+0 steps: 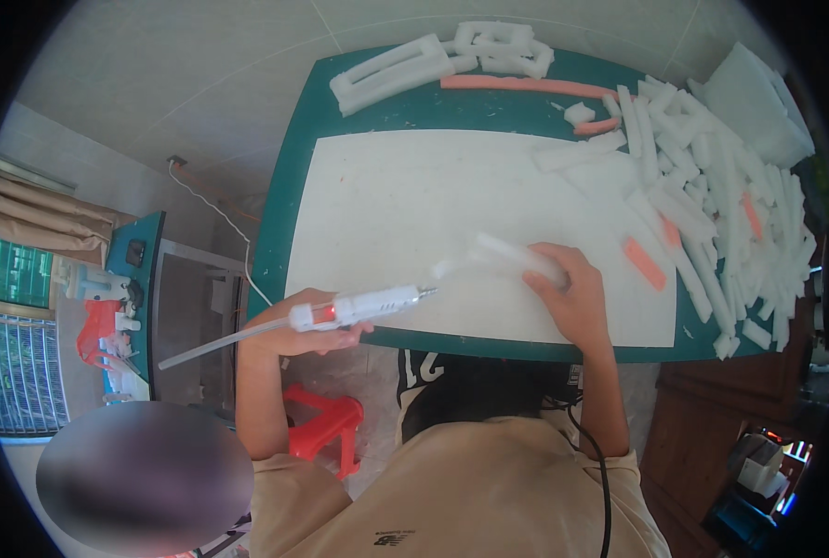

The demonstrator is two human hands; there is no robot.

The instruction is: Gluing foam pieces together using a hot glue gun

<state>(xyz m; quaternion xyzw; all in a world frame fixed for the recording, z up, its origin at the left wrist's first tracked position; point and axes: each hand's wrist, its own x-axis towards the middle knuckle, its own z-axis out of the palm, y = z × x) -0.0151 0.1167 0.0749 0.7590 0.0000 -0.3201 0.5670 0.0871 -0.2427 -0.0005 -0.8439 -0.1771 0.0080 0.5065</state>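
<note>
My left hand (314, 342) is closed around a white glue gun (372, 304) with a red part on its body. A long translucent glue stick (219, 344) juts from its rear, and its metal nozzle points right. My right hand (572, 293) grips the right end of a white foam strip (503, 249) above the white board (386, 195). The strip's left end lies a little beyond the nozzle, apart from it. White foam against the white board makes the strip's exact outline hard to tell.
Loose white foam strips (702, 205) pile up at right, with a large foam block (758, 107) behind. A pink foam piece (645, 263) lies near my right hand. Foam frames (391, 74) and a long pink strip (526, 85) sit along the table's far edge. A red stool (326, 423) stands below.
</note>
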